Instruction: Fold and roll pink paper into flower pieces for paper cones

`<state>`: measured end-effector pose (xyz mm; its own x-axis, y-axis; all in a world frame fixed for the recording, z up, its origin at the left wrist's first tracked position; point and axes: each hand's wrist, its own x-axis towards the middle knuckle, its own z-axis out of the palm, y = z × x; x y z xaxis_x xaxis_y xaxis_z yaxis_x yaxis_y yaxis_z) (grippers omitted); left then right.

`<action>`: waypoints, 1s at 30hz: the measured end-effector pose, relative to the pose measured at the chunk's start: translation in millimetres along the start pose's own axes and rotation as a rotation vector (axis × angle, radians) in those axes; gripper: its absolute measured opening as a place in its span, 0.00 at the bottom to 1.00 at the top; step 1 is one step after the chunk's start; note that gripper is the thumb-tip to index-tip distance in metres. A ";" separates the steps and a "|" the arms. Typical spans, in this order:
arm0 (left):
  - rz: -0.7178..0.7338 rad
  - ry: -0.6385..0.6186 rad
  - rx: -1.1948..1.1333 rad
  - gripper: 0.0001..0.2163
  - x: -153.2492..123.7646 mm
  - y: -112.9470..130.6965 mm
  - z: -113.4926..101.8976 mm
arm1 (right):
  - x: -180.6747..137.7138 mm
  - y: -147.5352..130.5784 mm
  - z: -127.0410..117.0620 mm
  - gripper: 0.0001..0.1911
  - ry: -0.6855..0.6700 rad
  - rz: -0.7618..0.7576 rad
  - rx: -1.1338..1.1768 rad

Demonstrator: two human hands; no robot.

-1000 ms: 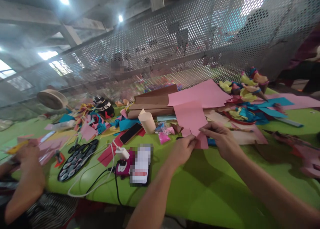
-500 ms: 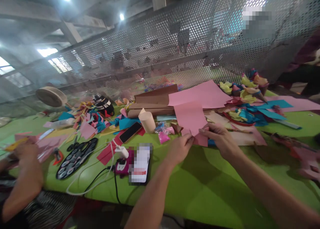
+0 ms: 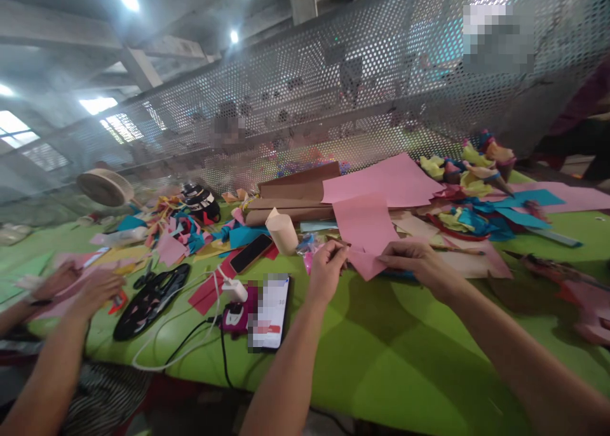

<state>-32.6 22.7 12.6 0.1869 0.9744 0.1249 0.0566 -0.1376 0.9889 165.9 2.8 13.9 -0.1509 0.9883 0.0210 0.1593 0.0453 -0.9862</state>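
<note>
A pink paper sheet (image 3: 365, 223) lies on the green table (image 3: 381, 347), its near corner lifted. My left hand (image 3: 326, 272) is closed, pinching the sheet's near left edge. My right hand (image 3: 419, 261) is closed too, with its fingertips gripping the sheet's near right edge. Both hands sit just in front of a heap of paper. A cream paper cone (image 3: 282, 231) stands upright to the left of my left hand.
Two phones (image 3: 270, 312) (image 3: 251, 253) and a white charger with cables (image 3: 232, 291) lie at the near left. Brown card rolls (image 3: 295, 197), a larger pink sheet (image 3: 386, 180) and coloured scraps (image 3: 476, 217) cover the far side. Another person's hands (image 3: 81, 290) work at the left beside a dark palette (image 3: 150, 299). A perforated metal screen (image 3: 362, 86) stands behind.
My left hand has moved up and to the left along the pink sheet's edge, and my right hand has shifted slightly. The person at the left now has both hands over the table.
</note>
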 end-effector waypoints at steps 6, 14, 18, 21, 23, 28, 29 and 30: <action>-0.036 0.061 -0.150 0.19 1.7 -1.3 2.1 | -2.0 -2.3 1.3 0.21 0.003 0.020 0.028; -0.060 0.005 -0.117 0.18 1.9 -6.1 2.7 | 0.2 1.9 3.6 0.22 0.049 0.013 0.025; -0.055 0.049 -0.118 0.16 4.2 -8.7 2.8 | -0.1 6.0 5.5 0.23 0.022 0.018 -0.001; -0.108 0.098 -0.184 0.18 5.9 -11.4 3.5 | -0.5 5.2 6.0 0.25 -0.005 0.033 -0.013; -0.143 0.098 -0.231 0.19 5.8 -12.8 4.5 | -0.3 3.9 5.9 0.27 -0.001 0.042 -0.015; -0.147 -0.032 -0.163 0.18 2.5 -15.1 7.7 | 1.7 6.1 6.4 0.27 0.018 0.015 -0.006; -0.137 -0.042 -0.136 0.16 2.2 -15.8 8.1 | 2.2 7.8 6.9 0.26 0.028 -0.002 -0.010; -0.131 -0.043 -0.118 0.15 2.2 -16.7 8.5 | 2.6 9.8 7.4 0.25 0.041 -0.019 -0.019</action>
<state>-24.8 25.6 -4.3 0.2275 0.9738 -0.0065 -0.0320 0.0142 0.9994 159.9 4.8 3.1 -0.1137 0.9924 0.0473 0.1750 0.0669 -0.9823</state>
